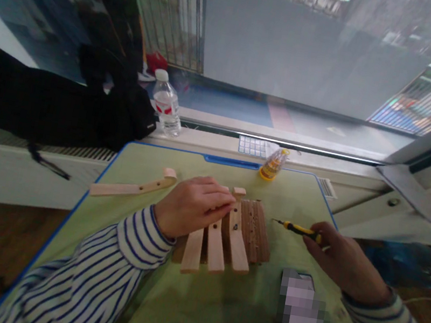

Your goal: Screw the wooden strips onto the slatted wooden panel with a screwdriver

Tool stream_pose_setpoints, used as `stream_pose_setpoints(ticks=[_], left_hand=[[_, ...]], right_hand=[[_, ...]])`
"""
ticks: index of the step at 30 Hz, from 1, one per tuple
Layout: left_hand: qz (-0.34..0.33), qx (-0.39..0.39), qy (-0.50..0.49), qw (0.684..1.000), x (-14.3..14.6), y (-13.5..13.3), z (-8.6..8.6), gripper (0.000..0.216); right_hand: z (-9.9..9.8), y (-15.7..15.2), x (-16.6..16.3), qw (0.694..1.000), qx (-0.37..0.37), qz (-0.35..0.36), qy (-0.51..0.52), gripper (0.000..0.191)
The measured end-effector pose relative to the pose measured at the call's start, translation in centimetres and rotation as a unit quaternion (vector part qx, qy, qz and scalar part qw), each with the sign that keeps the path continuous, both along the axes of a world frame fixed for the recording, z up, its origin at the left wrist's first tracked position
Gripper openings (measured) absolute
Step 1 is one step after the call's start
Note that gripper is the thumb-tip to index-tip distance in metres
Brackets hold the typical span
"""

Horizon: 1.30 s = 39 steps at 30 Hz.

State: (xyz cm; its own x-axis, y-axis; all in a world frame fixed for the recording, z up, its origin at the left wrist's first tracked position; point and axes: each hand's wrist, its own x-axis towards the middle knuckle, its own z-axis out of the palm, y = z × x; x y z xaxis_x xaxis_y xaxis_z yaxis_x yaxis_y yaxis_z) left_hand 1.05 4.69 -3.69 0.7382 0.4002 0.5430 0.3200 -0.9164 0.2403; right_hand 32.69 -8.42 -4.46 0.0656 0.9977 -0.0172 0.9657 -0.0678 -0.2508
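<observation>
My right hand (330,250) is closed round the handle of a yellow and black screwdriver (302,230), its thin tip pointing left, off the wood. My left hand (196,205) reaches over several pale wooden strips, thumb and fingers pinched together near the upper end of the rightmost strip (238,250). Whatever those fingertips hold is too small or hidden. That strip has dark holes, and a screw-like bit shows in the lower one. Beneath the strips lies a brown grooved wooden block (259,234). A separate angled wooden strip (121,188) lies to the left.
The green table (257,310) has a blue edge. Near its far edge stands a small container with a yellow base (272,165). A water bottle (167,107) and a black bag (57,98) rest on the sill. A phone-like object (305,280), partly blurred out, lies at lower right.
</observation>
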Motion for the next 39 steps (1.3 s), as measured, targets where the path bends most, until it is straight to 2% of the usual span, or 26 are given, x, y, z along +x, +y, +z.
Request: stream_pose_setpoints(ticks=[3, 6, 12, 17, 20, 23, 39], left_hand=[[0.023, 0.009, 0.051, 0.998, 0.7, 1.4, 0.4, 0.029], [0.017, -0.033, 0.101, 0.994, 1.2, 2.6, 0.2, 0.036], [0.021, -0.115, 0.158, 0.980, 1.3, 2.7, -0.2, 0.034], [0.040, -0.120, 0.163, 0.978, 1.2, 2.7, -0.3, 0.035], [0.036, -0.120, 0.160, 0.979, 1.2, 2.7, -0.4, 0.036], [0.031, -0.123, 0.152, 0.980, 1.3, 2.7, -0.4, 0.036], [0.024, -0.121, 0.146, 0.982, 1.3, 2.7, -0.5, 0.035]], right_hand=[[1.6, -0.2, -0.5, 0.999, 0.019, -0.023, 0.034, 0.031], [3.5, -0.3, -1.5, 0.997, 0.050, -0.028, 0.051, 0.032], [5.8, 0.7, -4.2, 0.987, 0.091, 0.027, 0.132, 0.028], [6.1, 2.8, -7.4, 0.969, 0.128, 0.118, 0.174, 0.032], [6.2, 3.8, -9.2, 0.961, 0.138, 0.183, 0.154, 0.031], [6.3, 4.5, -10.3, 0.955, 0.141, 0.216, 0.144, 0.030], [6.2, 5.3, -11.1, 0.949, 0.147, 0.243, 0.138, 0.028]])
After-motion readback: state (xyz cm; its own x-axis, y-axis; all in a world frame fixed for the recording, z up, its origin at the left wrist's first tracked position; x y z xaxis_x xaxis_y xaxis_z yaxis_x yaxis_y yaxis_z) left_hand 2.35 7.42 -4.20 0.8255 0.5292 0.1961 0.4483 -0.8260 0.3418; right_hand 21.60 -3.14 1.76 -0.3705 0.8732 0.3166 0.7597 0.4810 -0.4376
